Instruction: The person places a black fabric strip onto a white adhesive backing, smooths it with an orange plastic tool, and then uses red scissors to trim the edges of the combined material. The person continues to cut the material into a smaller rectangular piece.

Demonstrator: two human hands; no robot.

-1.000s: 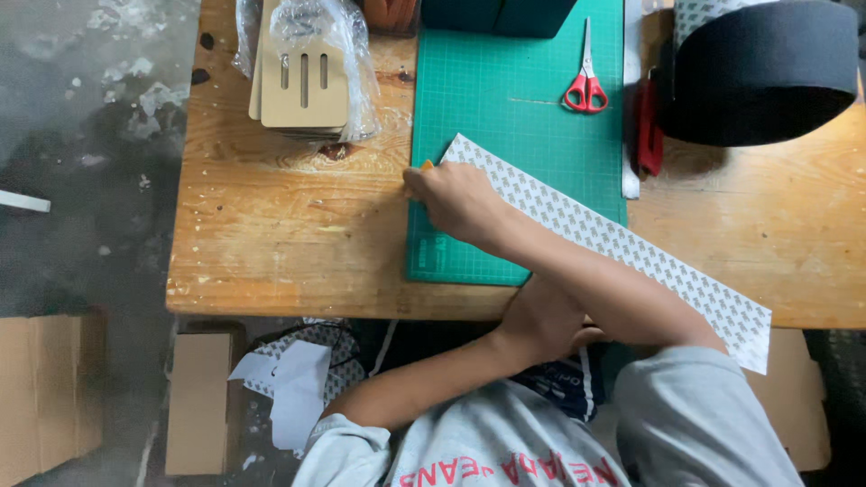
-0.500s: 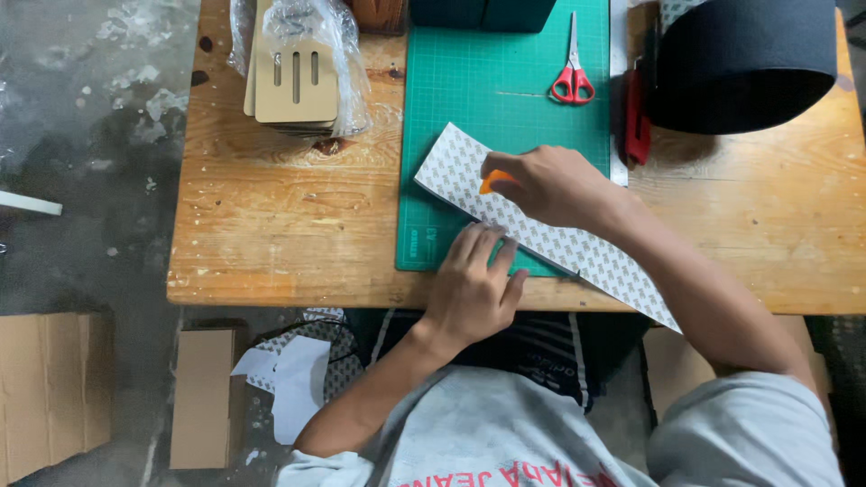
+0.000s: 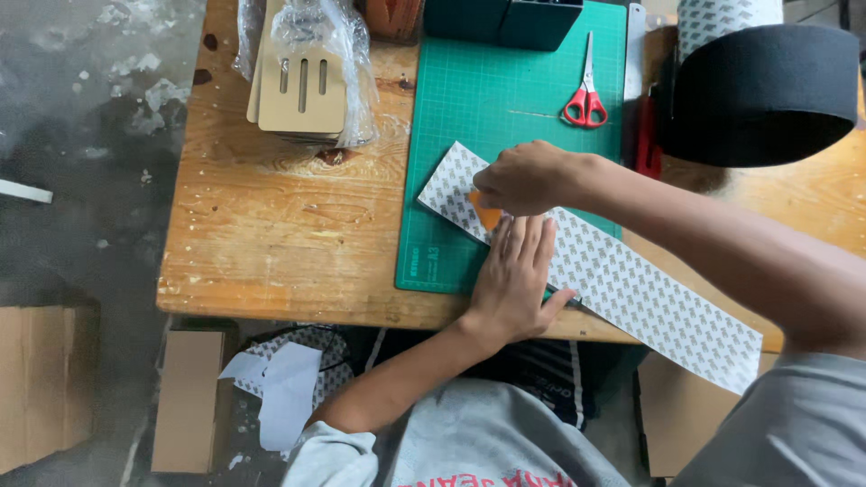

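So here the patterned strip lies slanted across the green cutting mat, its near end hanging off the desk edge on the mat's right side. The left hand is pressed flat on the strip at the mat's front edge, fingers spread wide, gripping nothing, just pinning it down. The right hand sits just behind it on the mat, fingers curled tight around a small orange tool, probably a cutter or scraper, its tip touching the strip. That spot is close to the strip's far end, so most of the length looks unworked, though I can't see any cut line. Red scissors lie untouched at the mat's back. A bagged stack of slotted boards sits left of the mat, a black roll to its right.
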